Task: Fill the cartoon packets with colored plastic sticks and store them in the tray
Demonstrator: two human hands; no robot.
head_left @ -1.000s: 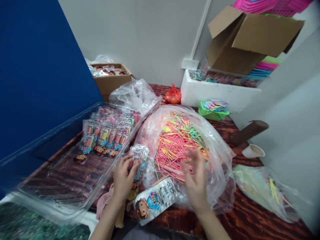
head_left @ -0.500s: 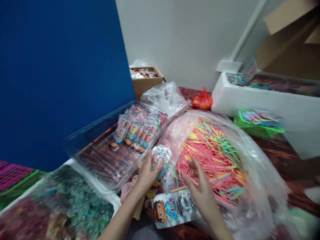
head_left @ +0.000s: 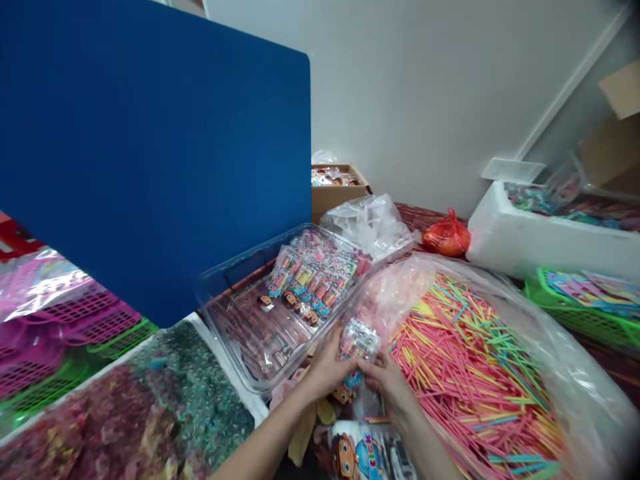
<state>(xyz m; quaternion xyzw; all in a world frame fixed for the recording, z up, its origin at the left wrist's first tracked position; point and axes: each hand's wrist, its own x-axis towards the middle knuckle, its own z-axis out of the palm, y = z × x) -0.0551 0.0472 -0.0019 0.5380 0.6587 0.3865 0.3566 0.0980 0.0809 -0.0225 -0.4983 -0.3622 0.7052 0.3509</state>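
My left hand (head_left: 326, 369) is closed around a small clear packet (head_left: 359, 339) with coloured print, held just in front of a clear plastic tray (head_left: 235, 320). My right hand (head_left: 386, 381) meets it from the right, fingers pinching the packet's lower edge. Rows of similar packets (head_left: 315, 273) lie at the tray's far end. To the right, a big clear bag (head_left: 575, 380) holds a heap of thin pink, yellow and green sticks (head_left: 465, 360). A printed card with a cartoon face (head_left: 360, 457) lies under my wrists.
A blue panel (head_left: 150, 153) stands at the left. A white foam box (head_left: 540, 240), green basket (head_left: 590, 313), orange bag (head_left: 447, 237), crumpled clear bag (head_left: 370, 223) and cardboard box (head_left: 335, 187) sit behind. A bin of dark small pieces (head_left: 140, 413) and pink baskets (head_left: 60, 313) are lower left.
The view has swung left. My right hand left the stick heap and came across to the packet, which my left hand kept holding; both hands now grip it.
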